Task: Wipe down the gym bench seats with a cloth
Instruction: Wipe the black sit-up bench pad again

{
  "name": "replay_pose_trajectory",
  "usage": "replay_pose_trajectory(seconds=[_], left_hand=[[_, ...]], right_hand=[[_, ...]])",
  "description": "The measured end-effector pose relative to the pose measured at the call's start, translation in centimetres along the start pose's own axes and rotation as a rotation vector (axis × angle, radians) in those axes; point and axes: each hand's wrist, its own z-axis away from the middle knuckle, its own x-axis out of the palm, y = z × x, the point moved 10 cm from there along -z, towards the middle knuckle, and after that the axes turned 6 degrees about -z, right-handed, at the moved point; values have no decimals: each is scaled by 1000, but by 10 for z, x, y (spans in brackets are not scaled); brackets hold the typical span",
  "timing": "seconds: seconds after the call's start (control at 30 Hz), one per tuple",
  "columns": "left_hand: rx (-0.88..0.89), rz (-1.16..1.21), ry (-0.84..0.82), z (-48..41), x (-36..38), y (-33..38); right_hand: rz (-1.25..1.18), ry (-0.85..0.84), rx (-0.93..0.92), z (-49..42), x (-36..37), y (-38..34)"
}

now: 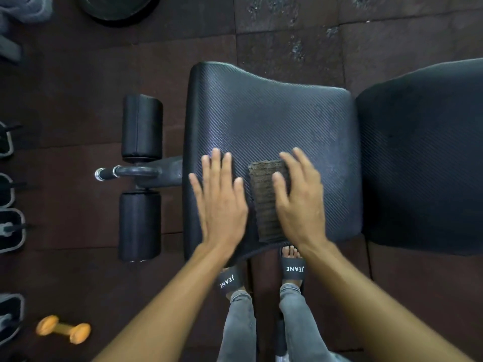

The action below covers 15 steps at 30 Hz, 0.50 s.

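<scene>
A black textured bench seat pad (261, 113) fills the middle of the view, with a second black pad (423, 152) to its right. A folded brown-grey cloth (264, 205) lies on the near part of the seat. My right hand (300, 199) rests on the cloth's right side, fingers spread, thumb on top of the cloth. My left hand (220, 199) lies flat on the seat just left of the cloth, fingers apart, holding nothing. Both hands are slightly blurred.
Two black foam rollers (141, 126) (139, 226) on a metal bar stick out left of the seat. An orange dumbbell (63, 329) lies on the dark rubber floor at the lower left. Weight plates line the left edge. My sandalled feet (292, 267) stand under the seat's near edge.
</scene>
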Motion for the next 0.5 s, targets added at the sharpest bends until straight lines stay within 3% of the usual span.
replay_pose_trajectory(seconds=[0.2, 0.5], left_hand=[[154, -171, -126, 12, 14, -34], [185, -158, -85, 15, 20, -36]], right_hand=[[359, -99, -24, 36, 51, -1], [395, 61, -119, 37, 50, 2]])
